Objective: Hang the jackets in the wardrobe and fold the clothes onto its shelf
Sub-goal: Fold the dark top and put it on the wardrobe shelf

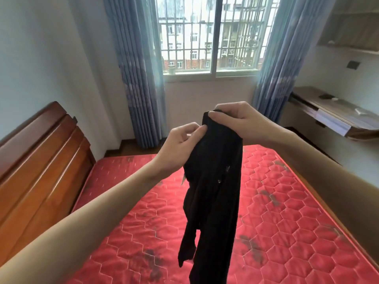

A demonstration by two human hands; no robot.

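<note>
Fabric, black and limp, hangs from both hands above the middle of the bed. The black garment [213, 193] is held up in the air, bunched at the top and trailing downward in narrow folds, its lowest part running out of the bottom edge of the view; it is not possible to tell what kind of clothing it is. The right hand [235, 121] is clamped on the garment's top edge, thumb in front and fingers curled over the far side, and sits higher and farther than the other. The left hand [182, 144] pinches the cloth just below and to the left of that, thumb and fingers closed on the fabric. The two hands are close together, nearly touching, with the cloth between them. Both forearms are bare and reach in from the near corners.

Beneath the garment lies a red mattress [287, 212] quilted in a hexagon pattern, with dark smudges scattered over it. A wooden headboard [41, 160] stands along the left side of the bed. On the far wall a barred window [209, 35] shows apartment buildings outside, flanked by blue curtains [137, 78]. At the right a wooden counter [338, 113] juts from the wall, with a few small items on it too blurred to identify, and open shelves [352, 27] sit above it.
</note>
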